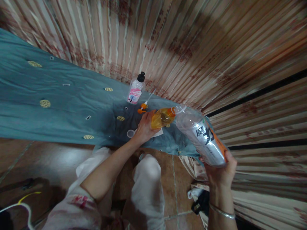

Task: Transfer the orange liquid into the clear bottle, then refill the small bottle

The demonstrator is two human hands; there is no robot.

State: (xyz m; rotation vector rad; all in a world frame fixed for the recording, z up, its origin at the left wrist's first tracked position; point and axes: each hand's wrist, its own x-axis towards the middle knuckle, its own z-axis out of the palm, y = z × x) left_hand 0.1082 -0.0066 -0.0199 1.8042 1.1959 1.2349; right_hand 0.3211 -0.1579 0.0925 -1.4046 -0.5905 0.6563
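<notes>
My left hand [145, 126] is closed around an orange-yellow bottle [158, 119], which lies tilted with its neck to the right. In my right hand [222, 169] is a large clear plastic bottle [201, 134] with a silver and orange label, gripped near its base. Its mouth points left and meets the neck of the orange-yellow bottle; whether liquid passes between them I cannot tell. Beyond my left hand lies an orange pump head [143, 107] with a clear tube. Farther back is a clear bottle [135, 91] with a black cap and pink label.
A teal patterned cloth [72, 105] covers the long surface before me. A small clear round cap or cup [130, 133] is near its front edge. Pleated curtains [144, 38] hang behind and to the right. Dark cloth [201, 203] lies on the tiled floor [171, 191].
</notes>
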